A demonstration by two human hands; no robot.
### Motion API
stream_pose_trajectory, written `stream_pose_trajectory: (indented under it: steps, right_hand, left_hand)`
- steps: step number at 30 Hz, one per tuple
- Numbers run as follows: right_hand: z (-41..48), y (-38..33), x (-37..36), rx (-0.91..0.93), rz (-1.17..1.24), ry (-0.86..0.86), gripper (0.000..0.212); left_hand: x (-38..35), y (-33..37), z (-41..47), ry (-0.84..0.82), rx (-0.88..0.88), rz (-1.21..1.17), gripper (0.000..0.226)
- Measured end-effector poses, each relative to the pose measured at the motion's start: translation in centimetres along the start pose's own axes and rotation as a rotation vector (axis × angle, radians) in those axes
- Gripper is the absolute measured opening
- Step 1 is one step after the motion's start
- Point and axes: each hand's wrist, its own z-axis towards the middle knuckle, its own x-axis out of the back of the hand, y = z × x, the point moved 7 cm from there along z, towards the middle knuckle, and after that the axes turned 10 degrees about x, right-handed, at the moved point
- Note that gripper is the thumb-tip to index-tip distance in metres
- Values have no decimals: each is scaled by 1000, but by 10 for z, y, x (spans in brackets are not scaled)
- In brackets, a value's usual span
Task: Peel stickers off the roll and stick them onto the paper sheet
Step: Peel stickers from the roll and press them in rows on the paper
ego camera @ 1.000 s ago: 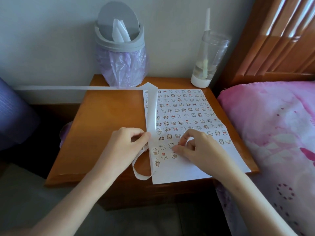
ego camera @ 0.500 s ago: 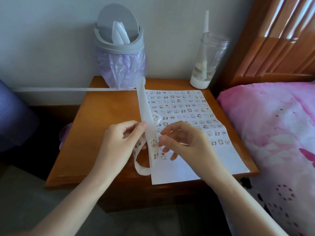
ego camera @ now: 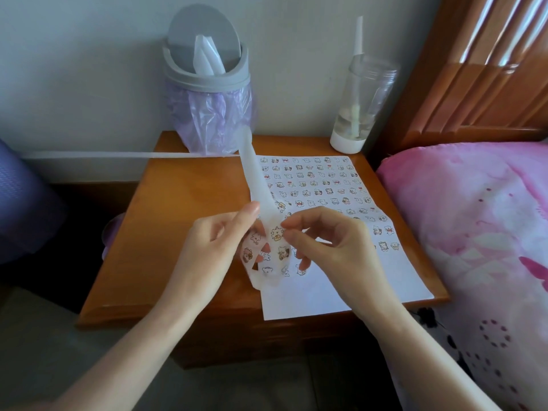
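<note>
1 view, head camera: we note the left hand [ego camera: 213,244] pinching the backing strip [ego camera: 255,179] between thumb and fingers, raised above the nightstand [ego camera: 184,218]. The right hand [ego camera: 329,247] has thumb and forefinger closed together on the edge of a cat sticker [ego camera: 277,232] on that strip. Since 1.0 s ago the right hand has left the paper sheet [ego camera: 311,295], where its fingertips were pressing, and the strip has lifted off the sheet's left margin; we judge 1 sticker placed and the next peel starting, with the sheet's lower part not yet filled.
</note>
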Motion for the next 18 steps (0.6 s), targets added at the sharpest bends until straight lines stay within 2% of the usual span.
stream_pose_trajectory:
  steps: [5,18]
  right_hand:
    - [-1,-2,-2,24,-52,-1,18]
    - [-1,-1,-2,33,-130,-18,14]
  left_hand:
    - [-1,1,-1,12,-40,94,17]
    - [-2,4,-2,45,-121,160,12]
